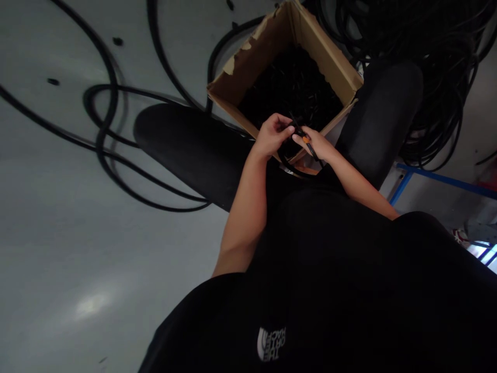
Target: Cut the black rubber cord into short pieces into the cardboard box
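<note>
Over the near rim of a cardboard box [240, 116], my two hands meet. My left hand [272, 135] pinches the end of a black hose or cable [288, 165], which loops down toward my lap. In my right hand [317, 146] is a pair of cutters [307, 142] with dark handles marked in orange. Its jaws are close to my left fingertips, dark against dark, so I cannot tell whether they touch the hose. Many short black pieces [298, 77] fill the bottom of the box.
Black hose [111, 103] lies in loose loops on the grey floor at left. A large tangled coil [435, 103] is heaped at right, near a blue metal frame [446, 178]. Small black scraps [117, 41] lie on the floor. My legs flank the box.
</note>
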A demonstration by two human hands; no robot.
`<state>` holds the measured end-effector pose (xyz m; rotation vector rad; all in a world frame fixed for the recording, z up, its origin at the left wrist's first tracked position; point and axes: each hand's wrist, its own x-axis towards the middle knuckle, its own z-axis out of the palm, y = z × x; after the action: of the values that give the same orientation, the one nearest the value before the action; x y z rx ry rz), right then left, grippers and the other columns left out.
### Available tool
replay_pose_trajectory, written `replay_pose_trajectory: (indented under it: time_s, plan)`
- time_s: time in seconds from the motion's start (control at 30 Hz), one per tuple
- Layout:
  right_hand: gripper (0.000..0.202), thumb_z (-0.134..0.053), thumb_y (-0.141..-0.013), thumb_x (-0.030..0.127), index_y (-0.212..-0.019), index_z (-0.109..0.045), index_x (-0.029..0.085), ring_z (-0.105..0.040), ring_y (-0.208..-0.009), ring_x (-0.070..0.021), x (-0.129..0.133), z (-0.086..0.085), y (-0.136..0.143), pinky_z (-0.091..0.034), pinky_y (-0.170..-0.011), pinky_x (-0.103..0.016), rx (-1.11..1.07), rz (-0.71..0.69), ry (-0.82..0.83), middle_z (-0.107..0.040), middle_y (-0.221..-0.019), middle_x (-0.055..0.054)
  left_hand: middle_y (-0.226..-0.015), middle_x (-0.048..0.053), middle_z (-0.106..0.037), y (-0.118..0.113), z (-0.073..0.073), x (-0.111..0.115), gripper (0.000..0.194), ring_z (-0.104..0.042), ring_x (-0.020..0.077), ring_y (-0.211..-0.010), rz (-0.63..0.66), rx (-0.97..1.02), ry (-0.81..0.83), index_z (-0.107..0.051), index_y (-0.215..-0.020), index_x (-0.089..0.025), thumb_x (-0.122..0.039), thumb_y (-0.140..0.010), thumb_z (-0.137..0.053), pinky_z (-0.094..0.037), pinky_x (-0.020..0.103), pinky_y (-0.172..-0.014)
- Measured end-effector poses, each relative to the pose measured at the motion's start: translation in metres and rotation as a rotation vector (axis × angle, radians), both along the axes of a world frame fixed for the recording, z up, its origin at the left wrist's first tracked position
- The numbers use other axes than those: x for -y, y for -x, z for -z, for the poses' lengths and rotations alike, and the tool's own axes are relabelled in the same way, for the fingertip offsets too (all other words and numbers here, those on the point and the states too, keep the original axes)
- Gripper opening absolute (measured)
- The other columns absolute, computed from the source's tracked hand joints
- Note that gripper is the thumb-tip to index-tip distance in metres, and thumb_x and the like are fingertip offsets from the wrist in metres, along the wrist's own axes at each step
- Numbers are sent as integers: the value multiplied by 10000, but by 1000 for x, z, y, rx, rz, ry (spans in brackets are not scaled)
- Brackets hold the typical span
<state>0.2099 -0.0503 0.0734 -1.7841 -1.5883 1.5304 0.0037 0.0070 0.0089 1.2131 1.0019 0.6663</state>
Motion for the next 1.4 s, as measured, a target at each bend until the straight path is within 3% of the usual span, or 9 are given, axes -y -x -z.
replay_pose_trajectory:
  time_s: [0.2,0.33,0.53,0.67,0.83,0.97,1.13,1.23,1.4]
  plan:
    - [486,-675,-1235,577,-1423,-776,141,-764,-1196,-298,-1,7,-1,-605,-1115,-409,6,-6,55,-834,-1334,-148,-1040,68,-802,4,2,-1,720,-746,220,-935,-28,-29,-4,-745,-1049,-223,-837,-819,-1042,-627,336,-818]
    - [410,-675,-1238,491,-1477,-757,169,-772,-1248,-304,1,9,-1,-607,-1152,-437,5,-4,45,-842,-1381,-136,-999,63,-807,4,5,-2,670,-761,232,-934,-44,-75,-14,-756,-1012,-220,-785,-816,-1058,-648,361,-851]
    - [422,-641,-1258,563,-1407,-774,191,-790,-1253,-293,0,-3,1,-603,-1137,-409,-22,32,22,-853,-1369,-119,-905,40,-758,7,13,-4,729,-747,218,-820,-93,-132,-55,-680,-997,-239,-855,-828,-1031,-657,371,-797]
    - [365,-646,-1258,496,-1386,-799,191,-796,-1255,-304,-2,-18,2,-592,-1108,-396,83,2,57,-860,-1351,-119,-847,23,-692,7,16,-2,688,-740,232,-814,-100,-197,-61,-618,-1007,-257,-840,-915,-971,-665,397,-838]
    - [319,-708,-1239,448,-1348,-827,173,-812,-1227,-342,-4,-33,4,-582,-1072,-404,269,-74,157,-870,-1283,-155,-896,51,-709,6,16,0,540,-767,294,-974,-60,-385,-101,-637,-973,-261,-674,-940,-983,-674,464,-1001]
    - [317,-721,-1248,463,-1289,-839,172,-827,-1231,-345,-3,-32,6,-588,-1062,-397,323,-125,201,-878,-1292,-179,-944,80,-745,6,20,1,380,-764,348,-1093,-44,-495,-120,-665,-972,-269,-507,-942,-960,-655,532,-1130]
    - [352,-712,-1256,490,-1343,-815,165,-832,-1270,-385,0,-24,10,-614,-1083,-439,370,-141,194,-877,-1338,-214,-882,35,-690,6,34,0,354,-723,283,-841,-80,-492,-61,-640,-995,-269,-418,-942,-956,-655,505,-1019]
    - [341,-681,-1262,477,-1404,-784,185,-839,-1270,-407,1,-24,11,-627,-1075,-468,370,-153,197,-876,-1357,-212,-870,7,-666,5,41,0,416,-651,221,-670,-138,-419,17,-618,-1068,-270,-491,-981,-960,-629,442,-875]
    - [309,-686,-1236,460,-1407,-749,210,-833,-1222,-386,1,-19,10,-633,-1065,-477,352,-167,237,-871,-1293,-176,-713,-40,-574,5,43,1,638,-618,222,-612,-144,-307,20,-613,-1069,-273,-837,-998,-902,-586,409,-779]
